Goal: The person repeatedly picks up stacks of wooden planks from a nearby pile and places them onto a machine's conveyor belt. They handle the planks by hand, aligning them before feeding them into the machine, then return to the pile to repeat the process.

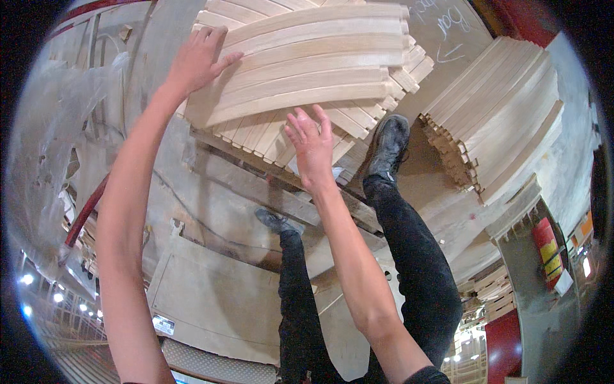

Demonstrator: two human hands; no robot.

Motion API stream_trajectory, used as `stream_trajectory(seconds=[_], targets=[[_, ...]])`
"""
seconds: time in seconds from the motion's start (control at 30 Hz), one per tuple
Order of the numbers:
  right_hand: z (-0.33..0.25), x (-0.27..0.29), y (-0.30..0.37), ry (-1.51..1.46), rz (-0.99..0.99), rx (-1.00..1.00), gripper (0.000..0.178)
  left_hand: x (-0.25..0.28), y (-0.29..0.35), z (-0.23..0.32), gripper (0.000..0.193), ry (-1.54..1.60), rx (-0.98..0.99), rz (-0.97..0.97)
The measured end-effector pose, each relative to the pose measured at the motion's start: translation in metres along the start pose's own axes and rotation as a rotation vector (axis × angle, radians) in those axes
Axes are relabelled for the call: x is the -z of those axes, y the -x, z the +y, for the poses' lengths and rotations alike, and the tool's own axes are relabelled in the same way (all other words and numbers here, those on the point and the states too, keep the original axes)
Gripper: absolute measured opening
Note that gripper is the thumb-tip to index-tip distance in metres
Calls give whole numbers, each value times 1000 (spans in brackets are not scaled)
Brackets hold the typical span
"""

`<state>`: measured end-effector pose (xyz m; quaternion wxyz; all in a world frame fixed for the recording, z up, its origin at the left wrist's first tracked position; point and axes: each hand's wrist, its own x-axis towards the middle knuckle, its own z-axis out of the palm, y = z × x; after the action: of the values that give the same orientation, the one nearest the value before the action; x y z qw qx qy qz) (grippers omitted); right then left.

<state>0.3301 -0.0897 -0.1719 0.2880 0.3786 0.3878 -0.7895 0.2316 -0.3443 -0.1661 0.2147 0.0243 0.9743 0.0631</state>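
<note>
Pale wooden slats (300, 54) lie side by side in a row on top of a crosswise layered stack of slats (256, 137). My left hand (199, 59) rests at the left end of the top row, its fingers spread and its thumb stretched over the wood. By the near edge of that row is my right hand (311, 144), open, with fingers apart and slightly bent. It holds nothing; whether its fingertips touch the nearest slat, I cannot tell. Under the stack, part of a wooden pallet (281, 185) shows.
To the right stands another pile of slats (499, 115). My shoe (390, 144) is beside the stack's right corner, the other foot (275, 221) farther back. A red and yellow cylinder (547, 249) is at the right. Clear plastic sheeting (64, 121) hangs at the left.
</note>
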Motion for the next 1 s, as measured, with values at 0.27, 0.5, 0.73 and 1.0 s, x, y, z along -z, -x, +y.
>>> stream_trajectory(seconds=[0.27, 0.5, 0.73, 1.0], targets=[[53, -6, -27, 291, -17, 257, 40, -63, 56, -13, 59, 492, 136, 7], [42, 0, -28, 320, 92, 181, 42, -71, 70, -32, 60, 906, 239, -185], [67, 2, -25, 348, 68, 387, 54, -76, 55, -16, 59, 1122, 282, -391], [34, -3, -23, 171, 133, 220, 49, -88, 50, -17, 53, 1335, 321, -413]])
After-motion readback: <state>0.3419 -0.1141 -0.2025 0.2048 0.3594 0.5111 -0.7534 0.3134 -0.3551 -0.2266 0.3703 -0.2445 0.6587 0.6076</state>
